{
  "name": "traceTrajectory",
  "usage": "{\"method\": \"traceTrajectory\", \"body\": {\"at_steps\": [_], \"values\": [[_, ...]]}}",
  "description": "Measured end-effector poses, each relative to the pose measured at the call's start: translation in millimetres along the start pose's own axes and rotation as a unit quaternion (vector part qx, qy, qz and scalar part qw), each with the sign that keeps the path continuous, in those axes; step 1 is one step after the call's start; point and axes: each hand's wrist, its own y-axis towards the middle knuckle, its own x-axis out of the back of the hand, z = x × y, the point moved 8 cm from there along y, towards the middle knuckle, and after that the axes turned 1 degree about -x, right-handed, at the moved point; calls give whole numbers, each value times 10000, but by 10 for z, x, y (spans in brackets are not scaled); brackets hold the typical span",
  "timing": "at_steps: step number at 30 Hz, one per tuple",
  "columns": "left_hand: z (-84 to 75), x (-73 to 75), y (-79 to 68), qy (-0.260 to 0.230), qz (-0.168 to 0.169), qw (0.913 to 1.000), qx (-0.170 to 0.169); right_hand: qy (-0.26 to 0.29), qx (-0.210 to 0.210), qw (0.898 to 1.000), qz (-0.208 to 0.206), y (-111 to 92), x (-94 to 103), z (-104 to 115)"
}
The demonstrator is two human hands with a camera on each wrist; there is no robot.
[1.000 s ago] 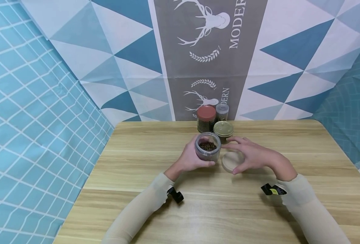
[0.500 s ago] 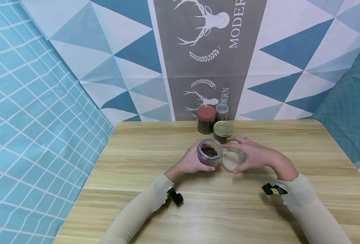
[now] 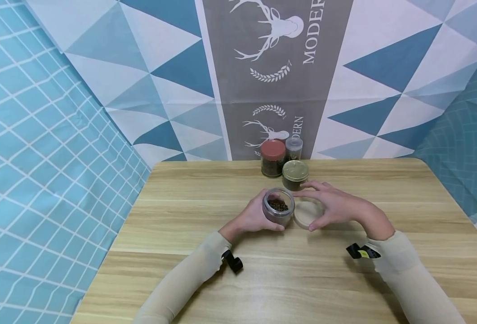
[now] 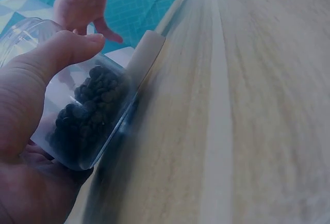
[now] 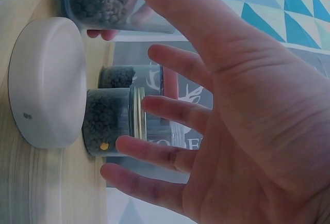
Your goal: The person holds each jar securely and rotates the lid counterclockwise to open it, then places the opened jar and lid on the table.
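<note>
My left hand point(image 3: 255, 216) grips a clear, lidless jar point(image 3: 278, 218) from its left side, thumb in front. Small dark brown pellets point(image 4: 90, 113) lie inside, heaped to one side in the left wrist view. The jar's base is at or just above the tabletop; I cannot tell which. Just to its right lies a round, thick beige disc point(image 3: 308, 214), pale with a small dark mark in the right wrist view. My right hand point(image 3: 339, 206) hovers over this disc with fingers spread and nothing held. Its fingertips are close to the jar's right side.
Behind the hands stand a gold-lidded jar point(image 3: 295, 174), a red-lidded jar point(image 3: 273, 157) and a slim clear-lidded container point(image 3: 294, 148), close together. The gold-lidded and red-lidded jars have dark contents. A patterned cloth point(image 3: 173, 81) hangs behind the wooden table point(image 3: 181, 198).
My left hand has brought the jar down and toward me, slightly to the right, away from the gold-lidded jar. The right hand and the disc have stayed practically still.
</note>
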Motion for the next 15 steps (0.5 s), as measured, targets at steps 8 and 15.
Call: {"method": "traceTrajectory", "body": {"at_steps": [8,15], "values": [[12,-9,-2,-107,59,9999,-21,42,28,10000,-13,6,-6,7],[18,-30,21,-97,260,9996,0,80,34,10000,3,10,-10,-15]]}}
